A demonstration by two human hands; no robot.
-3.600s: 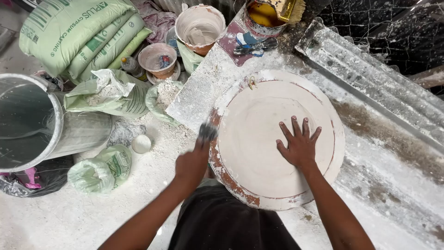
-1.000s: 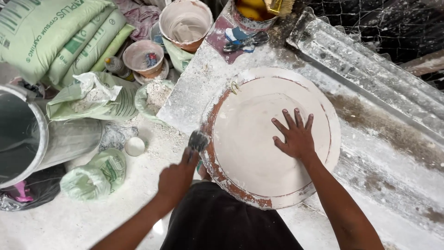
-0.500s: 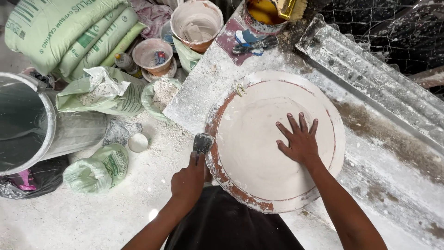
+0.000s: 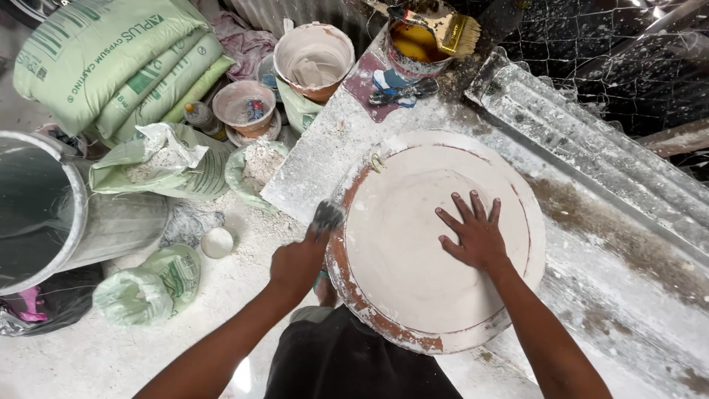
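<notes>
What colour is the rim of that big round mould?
Reddish-brown under white plaster, on the round mould; seen in the head view.

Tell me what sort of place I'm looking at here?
Most likely a plaster-casting workshop: stacked green sacks of powder, plaster-crusted bowls, and a big round plaster-coated mould under the right hand, while the left hand works a scraper along its rim.

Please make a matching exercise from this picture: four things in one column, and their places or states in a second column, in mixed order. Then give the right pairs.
Things:
1. right hand
2. left hand
3. paintbrush
4. green sacks

Places or states:
A. stacked at upper left
B. flat on the round mould
C. lying across a tin
D. holding a scraper at the mould's edge

Pairs: 1-B, 2-D, 3-C, 4-A
</notes>
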